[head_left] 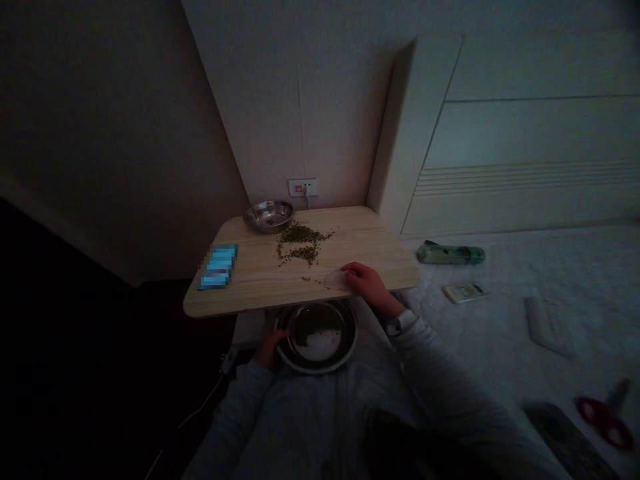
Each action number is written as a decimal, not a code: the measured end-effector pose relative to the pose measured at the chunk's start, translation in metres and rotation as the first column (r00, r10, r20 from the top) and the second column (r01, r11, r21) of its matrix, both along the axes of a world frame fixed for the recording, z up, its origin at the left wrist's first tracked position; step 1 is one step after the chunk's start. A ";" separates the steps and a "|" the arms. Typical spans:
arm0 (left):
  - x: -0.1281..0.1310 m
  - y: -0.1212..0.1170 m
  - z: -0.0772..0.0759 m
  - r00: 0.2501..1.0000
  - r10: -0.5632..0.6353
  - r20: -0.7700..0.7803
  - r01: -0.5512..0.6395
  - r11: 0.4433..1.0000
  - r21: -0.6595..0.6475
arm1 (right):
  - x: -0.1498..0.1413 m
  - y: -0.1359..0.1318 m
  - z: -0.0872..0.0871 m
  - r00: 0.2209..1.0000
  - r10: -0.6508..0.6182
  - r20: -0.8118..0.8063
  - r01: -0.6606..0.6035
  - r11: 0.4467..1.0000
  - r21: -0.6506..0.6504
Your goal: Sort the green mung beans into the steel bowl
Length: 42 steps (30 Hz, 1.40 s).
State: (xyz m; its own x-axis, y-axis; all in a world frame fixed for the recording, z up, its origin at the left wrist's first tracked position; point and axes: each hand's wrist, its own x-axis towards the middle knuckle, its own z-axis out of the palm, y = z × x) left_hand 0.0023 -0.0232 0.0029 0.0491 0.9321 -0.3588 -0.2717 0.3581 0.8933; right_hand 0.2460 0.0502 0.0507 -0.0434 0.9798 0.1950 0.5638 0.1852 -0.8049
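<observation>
Small dark green beans lie spread over the light wooden tabletop, with a few stragglers near the front edge. My right hand is closed there on a thin, translucent piece resting against the wood; its exact kind is unclear. Just below the table edge, my left hand grips the left rim of a round bowl at my lap. More green beans cover part of the bowl's pale bottom.
At the table's back left stands a shiny metal bowl, with a blurred blue packet nearer me. A wall socket holds a plug. On the white bed to the right lie a green bottle, a phone and red-handled scissors.
</observation>
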 end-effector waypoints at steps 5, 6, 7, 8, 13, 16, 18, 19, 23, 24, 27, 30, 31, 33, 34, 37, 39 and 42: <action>0.001 -0.004 0.009 0.999 -0.027 -0.026 0.027 1.000 0.016 | -0.007 -0.014 0.000 1.000 0.021 0.006 -0.021 1.000 0.012; 0.002 -0.004 0.010 0.999 -0.024 -0.031 0.025 1.000 0.007 | -0.009 -0.017 0.000 0.999 0.038 -0.001 -0.038 0.999 0.012; 0.002 -0.004 0.010 0.999 -0.015 -0.033 0.015 1.000 0.002 | -0.011 -0.020 0.000 0.998 0.056 -0.012 -0.056 0.998 0.009; 0.002 -0.004 0.010 0.999 -0.006 -0.034 0.006 1.000 0.004 | -0.012 -0.021 0.000 0.997 0.070 -0.031 -0.070 0.998 0.004; 0.002 -0.001 0.007 0.999 0.005 -0.042 -0.006 1.000 -0.029 | -0.017 -0.002 0.004 0.987 0.016 -0.157 -0.014 1.000 0.013; 0.001 0.001 0.002 0.999 0.024 -0.036 -0.025 0.999 -0.038 | -0.022 0.015 0.005 0.990 -0.054 -0.129 0.057 0.998 0.021; 0.000 0.002 -0.002 0.999 0.023 -0.031 -0.024 0.999 -0.026 | -0.025 0.022 0.006 0.994 -0.071 -0.084 0.073 0.997 0.022; 0.000 0.002 -0.003 0.999 0.024 -0.030 -0.025 0.999 -0.021 | -0.026 0.024 0.006 0.995 -0.076 -0.070 0.077 0.997 0.020; -0.003 0.001 -0.005 0.999 0.028 -0.044 -0.029 0.999 -0.022 | -0.028 0.022 0.004 0.994 -0.095 -0.057 0.097 0.995 0.031; -0.003 0.000 -0.005 0.999 0.021 -0.044 -0.022 1.000 -0.018 | -0.028 0.021 0.004 0.995 -0.091 -0.047 0.093 0.995 0.035; -0.002 -0.001 -0.001 1.000 0.011 0.002 -0.011 1.000 -0.011 | -0.026 0.019 0.002 0.999 -0.047 -0.013 0.048 0.998 0.032; -0.001 -0.002 0.002 1.000 -0.009 0.016 0.009 0.999 -0.031 | -0.025 0.019 0.000 1.000 0.010 -0.027 -0.010 1.000 0.025; 0.000 -0.002 0.002 1.000 -0.016 0.001 0.016 0.999 -0.034 | -0.024 0.019 -0.001 0.999 0.016 -0.036 -0.015 1.000 0.023; -0.001 -0.001 -0.001 1.000 -0.010 -0.027 0.008 0.999 -0.041 | -0.024 0.019 -0.001 0.999 0.015 -0.047 -0.014 1.000 0.023; -0.001 0.000 -0.003 0.999 0.001 -0.032 -0.003 0.999 -0.041 | -0.024 0.019 -0.001 0.999 0.013 -0.045 -0.012 1.000 0.024; -0.003 0.003 -0.010 0.999 0.017 -0.034 -0.018 0.999 -0.040 | -0.024 0.017 0.000 1.000 0.025 -0.008 -0.025 0.999 0.023; -0.005 0.004 -0.015 0.999 0.024 -0.040 -0.025 0.999 -0.040 | -0.024 0.017 0.001 0.999 0.048 0.004 -0.048 0.999 0.013; -0.006 0.004 -0.019 0.998 0.048 -0.044 -0.049 0.999 -0.020 | -0.024 0.017 0.000 0.997 0.070 -0.018 -0.070 0.998 0.003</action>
State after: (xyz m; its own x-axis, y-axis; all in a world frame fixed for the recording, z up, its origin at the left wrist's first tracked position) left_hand -0.0040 -0.0195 -0.0160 -0.0121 0.9253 -0.3791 -0.2502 0.3643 0.8971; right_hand 0.2223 0.0669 0.0510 -0.1080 0.9740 0.1989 0.5350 0.2256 -0.8142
